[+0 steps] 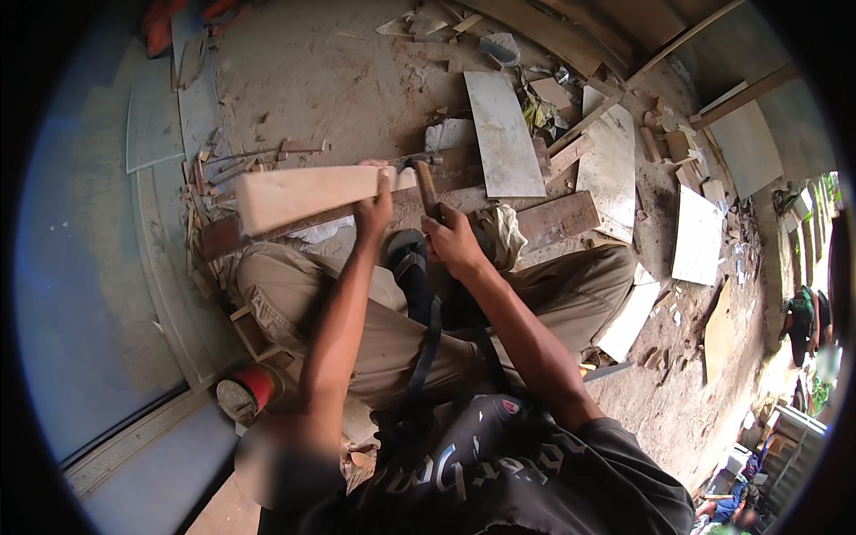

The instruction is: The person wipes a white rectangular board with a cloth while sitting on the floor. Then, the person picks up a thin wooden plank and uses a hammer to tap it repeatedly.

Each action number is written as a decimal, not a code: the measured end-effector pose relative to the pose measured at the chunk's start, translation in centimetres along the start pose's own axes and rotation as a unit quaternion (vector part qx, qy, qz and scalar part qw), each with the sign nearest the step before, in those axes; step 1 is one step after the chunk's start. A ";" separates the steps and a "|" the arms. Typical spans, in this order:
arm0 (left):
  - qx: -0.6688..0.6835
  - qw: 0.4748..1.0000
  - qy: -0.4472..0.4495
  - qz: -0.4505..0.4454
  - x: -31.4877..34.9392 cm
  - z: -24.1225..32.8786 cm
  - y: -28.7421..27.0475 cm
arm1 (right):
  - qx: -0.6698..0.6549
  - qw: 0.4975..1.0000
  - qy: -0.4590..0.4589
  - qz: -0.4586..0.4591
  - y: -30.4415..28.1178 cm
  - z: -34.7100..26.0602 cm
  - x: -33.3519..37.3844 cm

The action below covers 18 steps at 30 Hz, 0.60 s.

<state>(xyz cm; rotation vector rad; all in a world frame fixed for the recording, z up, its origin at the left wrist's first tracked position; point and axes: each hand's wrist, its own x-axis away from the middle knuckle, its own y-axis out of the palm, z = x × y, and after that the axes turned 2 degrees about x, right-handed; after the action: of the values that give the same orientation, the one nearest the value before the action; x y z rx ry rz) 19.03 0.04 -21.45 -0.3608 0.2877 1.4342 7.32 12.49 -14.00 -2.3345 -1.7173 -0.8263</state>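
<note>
My left hand (375, 205) grips the right end of a pale wooden board (303, 193), which lies roughly level across a longer dark plank (267, 229) in front of my knees. My right hand (453, 239) is closed around the wooden handle of a hammer (426, 185), whose metal head points left over the board's end beside my left hand. I sit on the ground in khaki trousers, with a dark sandal (406, 252) between my hands.
Tile slabs (502, 134) and wood offcuts litter the dirt floor ahead and to the right. A reddish plank (557, 220) lies by my right knee. A blue-grey wall (80, 267) runs along the left. Another person (807, 319) stands at the far right.
</note>
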 end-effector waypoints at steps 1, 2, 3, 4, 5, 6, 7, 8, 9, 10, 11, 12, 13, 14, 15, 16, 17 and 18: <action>0.029 0.999 -0.024 0.009 -0.5 -0.4 -0.5 | -0.032 0.999 0.004 -0.021 0.2 -0.3 0.6; 0.043 0.999 -0.032 0.008 -0.8 -1.0 -1.2 | -0.063 0.998 0.011 -0.019 0.7 -0.5 1.1; 0.056 0.998 -0.041 0.007 -0.9 -1.6 -1.9 | -0.055 0.999 -0.001 0.000 0.6 -0.2 0.8; 0.069 0.996 -0.050 0.007 -0.9 -2.2 -2.4 | -0.046 0.999 -0.013 0.018 0.4 0.6 0.1; 0.071 0.996 -0.051 0.004 -0.7 -2.4 -2.6 | -0.039 0.998 -0.021 0.040 -0.1 1.7 -0.3; 0.071 0.996 -0.050 0.003 -0.6 -2.5 -3.0 | -0.009 0.998 -0.034 0.047 -0.8 2.4 -0.5; 0.071 0.996 -0.049 0.003 -0.5 -2.5 -3.5 | 0.051 0.995 -0.055 0.067 -1.8 3.4 -1.3; 0.093 0.990 -0.108 0.009 -0.3 -2.1 -3.3 | 0.150 0.978 -0.106 0.102 -4.4 6.5 -3.1; 0.111 0.980 -0.164 0.020 -0.4 -1.6 -3.5 | 0.214 0.956 -0.154 0.130 -5.9 8.2 -3.9; 0.131 0.966 -0.219 0.028 -0.6 -0.9 -3.5 | 0.278 0.925 -0.199 0.166 -7.5 9.7 -4.7; 0.142 0.957 -0.249 0.034 -0.7 -0.2 -3.8 | 0.308 0.900 -0.239 0.198 -8.1 10.5 -4.4; 0.153 0.948 -0.277 0.039 -1.0 0.7 -4.3 | 0.334 0.870 -0.279 0.229 -8.3 10.6 -3.9; 0.163 0.937 -0.304 0.044 -1.3 1.3 -4.7 | 0.275 0.917 -0.203 0.204 -8.6 10.6 -3.5; 0.173 0.933 -0.314 0.034 -2.0 1.4 -5.5 | 0.210 0.953 -0.127 0.176 -8.5 10.1 -3.0; 0.190 0.933 -0.305 0.035 -2.5 1.5 -6.0 | 0.142 0.978 -0.049 0.144 -8.3 9.5 -2.7; 0.206 0.932 -0.296 0.036 -2.7 1.6 -6.4 | 0.145 0.975 -0.080 0.146 -8.7 10.5 -3.3; 0.223 0.930 -0.289 0.035 -3.0 1.9 -6.7 | 0.144 0.979 -0.058 0.130 -8.8 10.7 -3.3; 0.250 0.928 -0.276 0.034 -3.3 2.2 -7.2 | 0.142 0.983 -0.037 0.113 -8.9 11.1 -3.2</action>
<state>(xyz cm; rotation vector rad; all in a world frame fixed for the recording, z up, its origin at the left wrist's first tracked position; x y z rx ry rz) 25.69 -2.72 -17.62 0.4713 0.1944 1.4113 2.38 17.37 -26.81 -2.3274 -1.4471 -0.4290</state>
